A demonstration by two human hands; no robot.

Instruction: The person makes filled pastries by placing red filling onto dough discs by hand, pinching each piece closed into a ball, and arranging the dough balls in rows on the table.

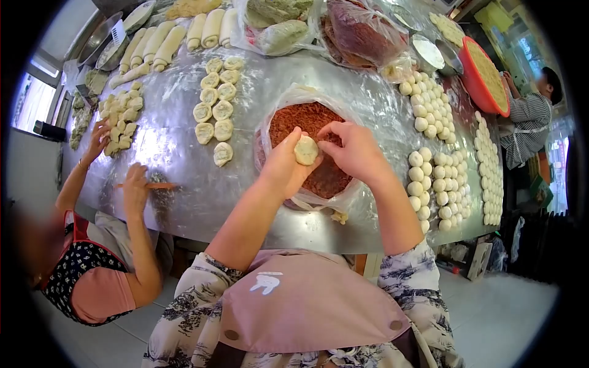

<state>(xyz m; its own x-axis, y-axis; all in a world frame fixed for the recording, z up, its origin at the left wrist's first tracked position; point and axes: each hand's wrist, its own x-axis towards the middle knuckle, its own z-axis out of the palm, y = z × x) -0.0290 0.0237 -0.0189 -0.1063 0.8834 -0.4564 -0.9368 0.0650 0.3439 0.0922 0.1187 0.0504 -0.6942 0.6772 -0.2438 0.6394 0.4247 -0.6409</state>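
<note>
My left hand [284, 161] is closed around a small round piece of dough [306, 150], held up with its pale face showing. Close by on the right, my right hand [353, 150] has its thumb and fingers pinched together by the dough's edge; what sits between the fingertips, if anything, I cannot make out. Both hands are over a clear plastic bag [297, 93] opened wide and full of reddish-brown crumbly filling [307, 118]. Two columns of flattened dough rolls [209, 95] lie on the metal table left of the bag.
Rows of round white dough balls [443, 185] cover the table's right side. A red basin [485, 76] stands beyond them. At left, a co-worker's hand [135, 184] rests on a rolling pin [161, 185] near dough pieces [121, 113]. Long dough rolls [169, 48] and filled bags [362, 30] lie at the back.
</note>
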